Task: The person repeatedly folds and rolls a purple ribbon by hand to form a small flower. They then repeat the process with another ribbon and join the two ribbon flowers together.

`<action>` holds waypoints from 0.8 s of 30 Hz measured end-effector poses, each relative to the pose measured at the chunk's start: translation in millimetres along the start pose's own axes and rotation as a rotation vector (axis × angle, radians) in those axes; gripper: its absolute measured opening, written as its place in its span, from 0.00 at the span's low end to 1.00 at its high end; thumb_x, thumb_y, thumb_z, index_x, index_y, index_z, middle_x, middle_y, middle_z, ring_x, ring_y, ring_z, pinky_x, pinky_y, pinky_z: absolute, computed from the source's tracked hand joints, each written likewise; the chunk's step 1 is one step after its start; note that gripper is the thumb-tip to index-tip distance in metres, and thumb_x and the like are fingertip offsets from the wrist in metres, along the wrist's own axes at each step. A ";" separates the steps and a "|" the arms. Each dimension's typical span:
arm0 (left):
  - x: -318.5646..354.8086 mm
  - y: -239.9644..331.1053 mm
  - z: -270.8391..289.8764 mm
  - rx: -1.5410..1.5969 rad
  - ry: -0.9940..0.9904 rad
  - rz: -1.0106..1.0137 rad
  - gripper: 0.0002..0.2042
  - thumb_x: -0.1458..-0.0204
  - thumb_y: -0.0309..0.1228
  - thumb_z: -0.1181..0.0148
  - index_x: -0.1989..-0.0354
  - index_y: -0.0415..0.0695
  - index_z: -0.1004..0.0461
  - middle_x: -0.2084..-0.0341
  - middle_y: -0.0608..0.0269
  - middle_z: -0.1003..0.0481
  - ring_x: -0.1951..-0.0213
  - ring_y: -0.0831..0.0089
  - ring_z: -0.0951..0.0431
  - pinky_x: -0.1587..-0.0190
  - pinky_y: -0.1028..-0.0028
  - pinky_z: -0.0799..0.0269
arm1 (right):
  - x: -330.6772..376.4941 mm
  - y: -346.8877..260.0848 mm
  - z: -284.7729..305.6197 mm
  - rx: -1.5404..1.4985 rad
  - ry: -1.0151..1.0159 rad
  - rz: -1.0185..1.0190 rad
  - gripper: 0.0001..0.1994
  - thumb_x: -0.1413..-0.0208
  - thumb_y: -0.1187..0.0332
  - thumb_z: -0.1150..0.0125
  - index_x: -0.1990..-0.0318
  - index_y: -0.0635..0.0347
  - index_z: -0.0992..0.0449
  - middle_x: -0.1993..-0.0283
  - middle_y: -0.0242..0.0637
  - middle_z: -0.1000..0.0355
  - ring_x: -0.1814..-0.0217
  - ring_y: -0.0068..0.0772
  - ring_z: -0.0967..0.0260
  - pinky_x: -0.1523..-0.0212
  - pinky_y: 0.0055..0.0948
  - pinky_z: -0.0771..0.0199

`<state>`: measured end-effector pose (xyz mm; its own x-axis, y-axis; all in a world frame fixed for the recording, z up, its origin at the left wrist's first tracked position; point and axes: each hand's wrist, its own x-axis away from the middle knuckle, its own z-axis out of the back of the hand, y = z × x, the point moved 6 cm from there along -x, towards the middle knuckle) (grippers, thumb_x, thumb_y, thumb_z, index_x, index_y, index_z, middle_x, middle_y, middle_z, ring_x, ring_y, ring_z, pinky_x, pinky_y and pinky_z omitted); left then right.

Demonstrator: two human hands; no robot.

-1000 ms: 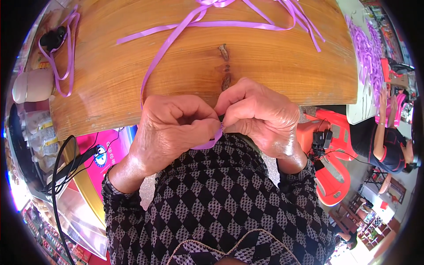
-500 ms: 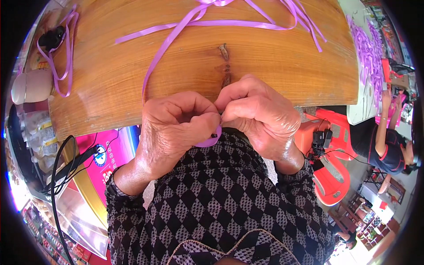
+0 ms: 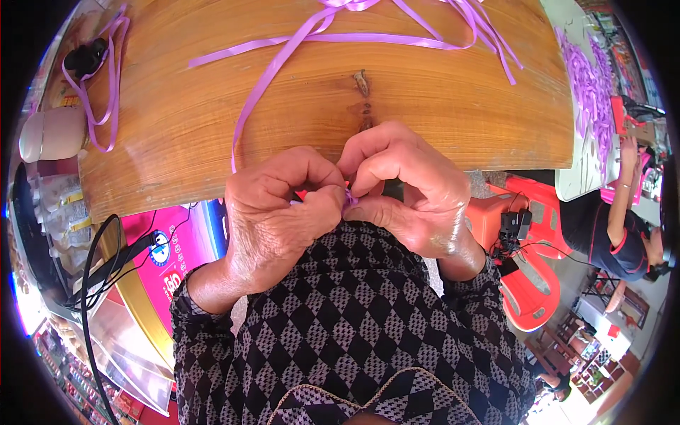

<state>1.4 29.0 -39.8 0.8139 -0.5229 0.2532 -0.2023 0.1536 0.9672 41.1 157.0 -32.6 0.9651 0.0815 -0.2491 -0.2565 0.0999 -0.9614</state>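
Note:
Close together at the table's near edge, my left hand and my right hand both pinch a purple ribbon. Only a small bunched bit of it shows between the fingertips, and the rest there is hidden by my fingers. A long ribbon strand runs from the pile at the far edge down to behind my left hand. My right thumb and index finger press in from the right, almost touching the left thumb.
The wooden table bears more purple ribbon. A ribbon loop and a black object lie at the far left. Many ribbon strips cover a white table at right. Red plastic stools and a co-worker are at right.
The purple loop below my left fingertips has gone out of sight, leaving a small bunch between the hands. My right hand has shifted slightly left, and its thumb now shows.

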 end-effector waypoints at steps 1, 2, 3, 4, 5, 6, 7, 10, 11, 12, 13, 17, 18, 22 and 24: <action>0.3 0.6 -0.5 0.000 -0.001 -0.001 0.02 0.59 0.18 0.47 0.76 0.36 0.29 0.80 0.69 0.30 0.77 0.84 0.33 0.75 0.84 0.38 | 0.4 0.2 -0.2 0.001 0.001 0.000 0.12 0.64 0.82 0.34 0.70 0.63 0.30 0.62 0.42 0.33 0.63 0.29 0.35 0.63 0.25 0.35; 0.7 0.7 -0.5 -0.002 0.004 0.015 0.02 0.59 0.18 0.47 0.76 0.36 0.29 0.80 0.70 0.30 0.76 0.84 0.33 0.74 0.84 0.37 | 0.4 0.1 -0.9 0.005 0.004 0.009 0.12 0.64 0.82 0.34 0.71 0.63 0.30 0.62 0.42 0.33 0.63 0.29 0.35 0.63 0.25 0.35; 0.9 0.5 -0.3 -0.004 0.010 0.031 0.02 0.59 0.18 0.47 0.76 0.36 0.29 0.80 0.70 0.30 0.76 0.84 0.33 0.73 0.84 0.37 | 0.6 -0.1 -1.2 0.008 0.006 0.018 0.12 0.64 0.83 0.34 0.71 0.63 0.30 0.62 0.42 0.33 0.63 0.29 0.35 0.63 0.25 0.35; 1.0 0.7 -0.1 -0.004 0.010 0.030 0.02 0.59 0.18 0.47 0.76 0.36 0.29 0.80 0.70 0.30 0.76 0.84 0.33 0.73 0.84 0.37 | 1.2 0.4 -1.4 0.009 0.007 0.019 0.12 0.64 0.83 0.34 0.71 0.63 0.30 0.62 0.42 0.33 0.63 0.29 0.35 0.63 0.25 0.35; 1.2 0.3 0.1 -0.008 0.006 0.032 0.02 0.59 0.19 0.47 0.76 0.36 0.29 0.79 0.70 0.30 0.76 0.84 0.33 0.73 0.84 0.37 | 2.0 1.3 -1.5 0.017 0.011 0.018 0.13 0.65 0.83 0.34 0.71 0.63 0.31 0.62 0.41 0.33 0.64 0.29 0.35 0.63 0.25 0.35; 1.4 0.2 0.3 -0.012 0.002 0.035 0.02 0.58 0.19 0.47 0.76 0.36 0.29 0.79 0.70 0.30 0.75 0.84 0.33 0.72 0.83 0.37 | 2.4 1.5 -1.5 0.025 0.015 0.018 0.13 0.65 0.83 0.34 0.71 0.63 0.31 0.62 0.41 0.33 0.64 0.29 0.35 0.63 0.25 0.35; 1.5 0.7 0.6 -0.012 0.003 0.034 0.02 0.58 0.19 0.47 0.76 0.36 0.29 0.79 0.70 0.30 0.75 0.84 0.33 0.72 0.83 0.37 | 2.5 1.1 -1.8 0.025 0.015 0.019 0.13 0.65 0.83 0.34 0.71 0.63 0.31 0.62 0.41 0.33 0.64 0.29 0.35 0.63 0.25 0.35; 0.4 -1.7 0.9 0.005 -0.010 0.073 0.02 0.58 0.19 0.47 0.75 0.36 0.28 0.79 0.69 0.29 0.75 0.84 0.32 0.72 0.83 0.37 | 2.5 0.2 -1.3 -0.015 0.029 -0.023 0.13 0.64 0.83 0.34 0.69 0.63 0.30 0.62 0.41 0.33 0.63 0.28 0.35 0.64 0.24 0.34; 0.8 -4.3 1.4 0.060 -0.005 0.088 0.02 0.58 0.19 0.47 0.75 0.36 0.28 0.78 0.69 0.29 0.75 0.84 0.32 0.71 0.83 0.36 | 2.8 0.0 -0.9 -0.048 0.043 -0.081 0.13 0.64 0.83 0.34 0.68 0.64 0.29 0.61 0.41 0.33 0.62 0.28 0.35 0.64 0.23 0.34; 0.9 -6.7 1.6 0.116 0.001 0.103 0.02 0.57 0.19 0.46 0.74 0.36 0.28 0.77 0.68 0.28 0.74 0.84 0.32 0.71 0.83 0.36 | 3.2 1.6 -0.5 -0.080 0.058 -0.139 0.14 0.64 0.83 0.35 0.67 0.65 0.29 0.61 0.42 0.33 0.62 0.28 0.34 0.65 0.23 0.33; 0.4 -7.8 1.2 0.116 0.001 0.102 0.02 0.57 0.19 0.46 0.74 0.36 0.28 0.77 0.68 0.28 0.74 0.84 0.32 0.71 0.83 0.36 | 2.5 2.6 -0.3 -0.079 0.058 -0.138 0.14 0.64 0.83 0.35 0.67 0.65 0.29 0.61 0.42 0.33 0.62 0.28 0.34 0.65 0.23 0.33; 0.1 -13.0 -3.2 0.245 -0.055 0.187 0.02 0.53 0.20 0.46 0.70 0.36 0.30 0.77 0.68 0.28 0.74 0.85 0.31 0.72 0.85 0.35 | 1.9 -3.5 1.6 0.059 0.051 0.051 0.13 0.61 0.83 0.36 0.65 0.67 0.29 0.61 0.42 0.32 0.62 0.28 0.33 0.65 0.22 0.31; 0.3 -15.8 -5.7 0.338 -0.088 0.250 0.03 0.52 0.21 0.46 0.69 0.36 0.30 0.76 0.68 0.28 0.74 0.84 0.30 0.71 0.85 0.34 | 2.7 -4.3 2.8 0.068 0.051 0.074 0.13 0.60 0.83 0.36 0.64 0.67 0.29 0.61 0.42 0.32 0.63 0.28 0.33 0.64 0.23 0.30; 1.0 -14.1 -11.4 0.558 -0.176 0.264 0.07 0.53 0.20 0.44 0.65 0.36 0.31 0.74 0.67 0.28 0.72 0.83 0.29 0.68 0.83 0.33 | 6.2 -2.3 7.1 0.040 0.095 0.035 0.13 0.59 0.82 0.37 0.63 0.67 0.29 0.61 0.42 0.32 0.63 0.28 0.33 0.65 0.23 0.30; 2.8 -12.5 -10.9 0.468 -0.153 0.222 0.09 0.53 0.20 0.43 0.63 0.36 0.31 0.73 0.67 0.28 0.70 0.83 0.30 0.66 0.83 0.33 | 7.4 0.9 8.5 0.028 0.111 -0.057 0.14 0.59 0.82 0.37 0.62 0.66 0.28 0.62 0.42 0.32 0.64 0.28 0.33 0.66 0.23 0.30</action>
<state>12.2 34.7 -51.3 0.6427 -0.6416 0.4187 -0.6097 -0.0974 0.7866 47.5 166.0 -34.2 0.9777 -0.0349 -0.2072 -0.2012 0.1286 -0.9711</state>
